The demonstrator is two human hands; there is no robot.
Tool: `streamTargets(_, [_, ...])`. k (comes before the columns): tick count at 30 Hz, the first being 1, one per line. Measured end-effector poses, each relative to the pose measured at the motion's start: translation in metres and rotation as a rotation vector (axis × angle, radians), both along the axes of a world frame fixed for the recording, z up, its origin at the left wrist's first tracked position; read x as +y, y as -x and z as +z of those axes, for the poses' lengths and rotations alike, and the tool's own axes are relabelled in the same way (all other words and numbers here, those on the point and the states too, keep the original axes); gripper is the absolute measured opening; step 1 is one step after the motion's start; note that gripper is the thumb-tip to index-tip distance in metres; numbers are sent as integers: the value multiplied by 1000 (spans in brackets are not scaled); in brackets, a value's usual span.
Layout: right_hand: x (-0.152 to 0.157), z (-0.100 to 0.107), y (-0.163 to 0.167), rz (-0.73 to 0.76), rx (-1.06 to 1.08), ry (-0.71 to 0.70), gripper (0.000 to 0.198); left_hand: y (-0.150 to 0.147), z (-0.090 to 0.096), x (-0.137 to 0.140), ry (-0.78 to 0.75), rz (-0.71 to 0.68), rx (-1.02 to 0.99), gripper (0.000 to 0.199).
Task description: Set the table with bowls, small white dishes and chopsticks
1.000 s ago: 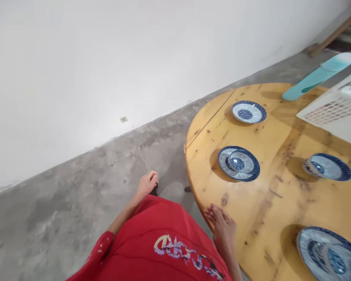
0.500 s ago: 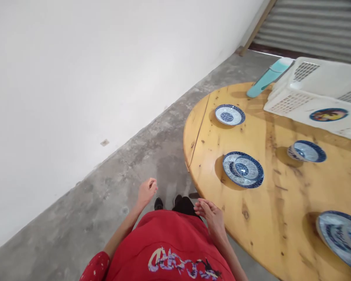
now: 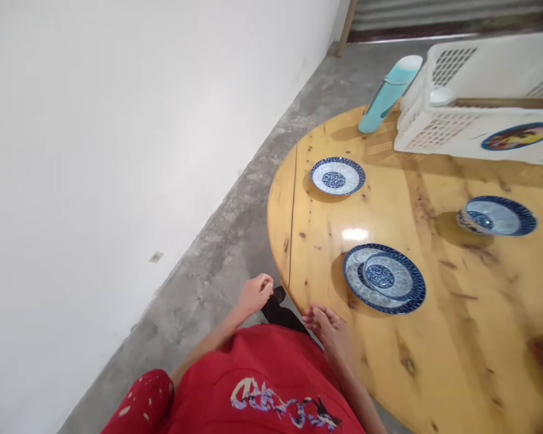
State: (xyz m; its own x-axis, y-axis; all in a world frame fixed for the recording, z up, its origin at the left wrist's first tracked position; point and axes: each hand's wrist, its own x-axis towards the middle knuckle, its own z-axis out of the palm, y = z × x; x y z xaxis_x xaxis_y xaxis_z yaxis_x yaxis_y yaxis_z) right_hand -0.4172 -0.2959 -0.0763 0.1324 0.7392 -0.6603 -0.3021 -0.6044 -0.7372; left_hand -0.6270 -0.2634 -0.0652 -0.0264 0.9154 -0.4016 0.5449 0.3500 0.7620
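Note:
My left hand (image 3: 256,293) hangs over the floor beside the table edge, its fingers curled into a loose fist with nothing visible in them. Close to the table's near edge is my right hand (image 3: 328,330), empty, its fingers slightly bent and a little apart. Nearest to it on the table stands a blue-and-white bowl (image 3: 400,274) on a matching plate (image 3: 355,278). Farther back lies another blue-and-white plate (image 3: 338,176). To the right a patterned bowl (image 3: 502,216) stands by itself. Neither hand touches any dish.
The wooden table (image 3: 317,241) has a rounded edge. At its back stand a turquoise bottle (image 3: 387,99) with a white lid and a white plastic basket (image 3: 461,132) with a picture sticker. A white wall (image 3: 117,150) rises on the left above the concrete floor (image 3: 199,283).
The view has shifted forward and the table is nearer. My left hand has come closer to the table edge. The dish at the lower right has almost left the view.

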Motion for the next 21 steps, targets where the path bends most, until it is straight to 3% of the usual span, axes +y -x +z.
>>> streamTargets(6, [39,-3,-12,-123,-3,-6,54,-12,16,68,-13,-111,57,21])
streamTargets(13, [78,23,-31,-285,28,-127,51,-45,10,119,12,-240,-42,24])
streamTargets(17, [77,24,-49,-477,11,-134,57,-69,10,151,40,-388,-47,20])
streamTargets(21, [60,14,-57,-644,-15,-106,60,-103,21,195,-54,-565,-86,20])
